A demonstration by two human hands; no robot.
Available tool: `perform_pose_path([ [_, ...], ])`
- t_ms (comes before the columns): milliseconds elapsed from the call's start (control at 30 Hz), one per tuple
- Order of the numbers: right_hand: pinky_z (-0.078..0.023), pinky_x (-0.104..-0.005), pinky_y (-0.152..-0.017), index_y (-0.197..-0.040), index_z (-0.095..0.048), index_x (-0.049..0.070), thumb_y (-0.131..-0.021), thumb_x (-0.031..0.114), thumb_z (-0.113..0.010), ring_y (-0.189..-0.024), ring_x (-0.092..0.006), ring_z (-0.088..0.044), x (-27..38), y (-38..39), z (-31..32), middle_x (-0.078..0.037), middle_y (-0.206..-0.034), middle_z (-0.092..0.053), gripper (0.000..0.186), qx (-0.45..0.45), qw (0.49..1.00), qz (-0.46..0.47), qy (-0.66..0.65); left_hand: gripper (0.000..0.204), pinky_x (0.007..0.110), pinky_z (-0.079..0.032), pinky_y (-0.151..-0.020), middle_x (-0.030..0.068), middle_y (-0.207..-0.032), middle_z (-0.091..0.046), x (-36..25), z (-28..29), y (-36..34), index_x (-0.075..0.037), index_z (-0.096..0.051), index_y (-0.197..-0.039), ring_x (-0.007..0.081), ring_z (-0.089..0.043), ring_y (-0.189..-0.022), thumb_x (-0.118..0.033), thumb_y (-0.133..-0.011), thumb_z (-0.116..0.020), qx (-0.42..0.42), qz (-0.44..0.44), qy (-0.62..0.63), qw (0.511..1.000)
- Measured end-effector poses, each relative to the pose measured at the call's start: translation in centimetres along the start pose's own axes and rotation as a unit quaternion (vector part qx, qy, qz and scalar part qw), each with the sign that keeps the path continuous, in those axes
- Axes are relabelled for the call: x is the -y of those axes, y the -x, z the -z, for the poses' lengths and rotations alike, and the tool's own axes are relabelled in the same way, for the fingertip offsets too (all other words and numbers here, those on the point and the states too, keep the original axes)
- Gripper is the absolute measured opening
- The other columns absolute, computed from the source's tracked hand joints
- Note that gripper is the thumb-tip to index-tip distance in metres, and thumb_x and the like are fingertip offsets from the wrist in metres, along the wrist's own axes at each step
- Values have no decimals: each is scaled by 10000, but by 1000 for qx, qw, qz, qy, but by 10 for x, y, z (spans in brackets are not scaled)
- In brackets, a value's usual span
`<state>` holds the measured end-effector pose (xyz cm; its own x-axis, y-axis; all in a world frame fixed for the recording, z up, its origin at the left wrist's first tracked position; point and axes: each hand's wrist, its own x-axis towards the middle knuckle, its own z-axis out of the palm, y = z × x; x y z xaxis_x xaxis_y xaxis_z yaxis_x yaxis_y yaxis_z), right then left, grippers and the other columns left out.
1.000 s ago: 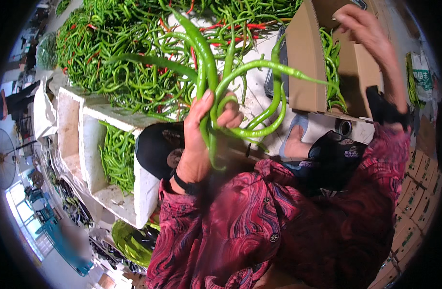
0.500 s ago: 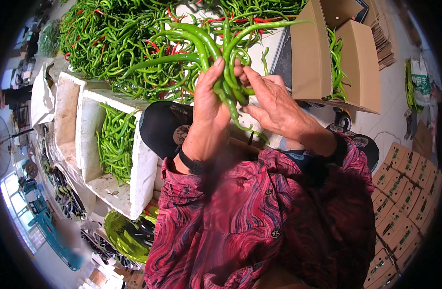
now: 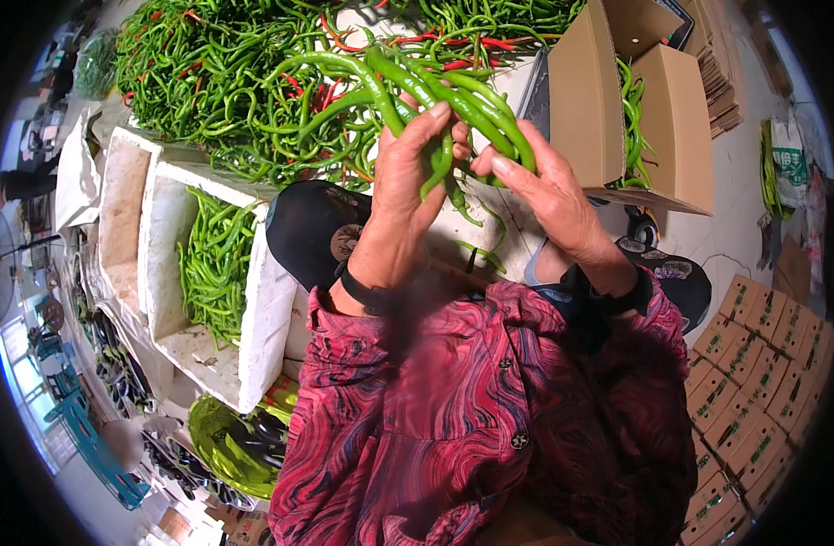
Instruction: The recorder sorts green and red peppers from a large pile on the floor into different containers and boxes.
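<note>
A loose bunch of long green chili peppers (image 3: 472, 111) is held up in front of me between both hands. My left hand (image 3: 412, 168) is closed round the bunch, thumb across the top, with some peppers curling out below the fingers. My right hand (image 3: 549, 191) pinches the lower right ends of several peppers between thumb and fingers. Beyond the hands spreads a big heap of green chili peppers (image 3: 226, 82), with a few red peppers (image 3: 508, 43) among them on a pale surface.
A white foam box (image 3: 171, 300) partly filled with green peppers stands at my left. An open cardboard box (image 3: 585, 109) with some peppers is at the far right. Stacked cartons (image 3: 753, 391) fill the lower right. A yellow-green bag (image 3: 226, 441) holding dark eggplants lies at lower left.
My right hand has shifted slightly right and now pinches the pepper ends. The peppers in the bunch have turned to slant down to the right, and their fanned tips have drawn in.
</note>
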<state>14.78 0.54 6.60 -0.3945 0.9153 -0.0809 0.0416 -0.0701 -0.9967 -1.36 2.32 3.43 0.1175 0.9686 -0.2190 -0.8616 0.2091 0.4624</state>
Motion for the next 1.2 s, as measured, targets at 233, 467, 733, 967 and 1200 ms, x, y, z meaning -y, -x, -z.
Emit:
perform_pose_path([
  [233, -452, -263, -776, -1208, -490, -4, -977, 291, -461, -793, -115, -557, -3, -2, 20, -56, -786, -567, 375, -5, 1000, -2, 8, 213, 265, -471, -580, 102, -855, -599, 4, -10, 4, -14, -486, -1012, 150, -575, -679, -67, -844, -607, 47, 5, -130, 990],
  [467, -458, -330, -777, -1179, -484, -64, -967, 281, -456, -738, -186, -531, 45, 10, 102, -24, -689, -457, 406, -50, 942, 41, -328, 343, 254, -439, -569, 104, -846, -595, -10, -5, 9, 28, -483, -1193, 145, -531, -667, -46, -870, -570, 97, 16, 7, 995],
  [733, -582, -458, -658, -1092, -504, -30, -930, 73, -501, -693, -255, -652, 121, 35, 184, -124, -774, -626, 192, -237, 934, 217, -153, 341, 252, -425, -541, 83, -799, -558, -9, -11, 16, 9, -463, -1206, 146, -521, -629, -67, -885, -550, 53, 7, -13, 998],
  [967, -454, -299, -879, -1220, -546, 12, -911, 302, -589, -1001, -179, -585, 64, 22, 227, -104, -1065, -625, 426, -187, 863, -20, 469, 435, 268, -433, -548, 104, -773, -572, 1, -22, 11, 47, -462, -1200, 157, -534, -624, -129, -836, -622, 125, 61, -122, 983],
  [1200, -451, -293, -896, -1215, -534, -3, -907, 249, -591, -1028, -171, -577, 71, 15, 69, -120, -1069, -620, 402, 44, 987, -109, 110, 459, 253, -391, -526, 119, -685, -566, 7, -22, 21, 57, -503, -1154, 148, -505, -546, -210, -812, -650, 220, 156, -198, 943],
])
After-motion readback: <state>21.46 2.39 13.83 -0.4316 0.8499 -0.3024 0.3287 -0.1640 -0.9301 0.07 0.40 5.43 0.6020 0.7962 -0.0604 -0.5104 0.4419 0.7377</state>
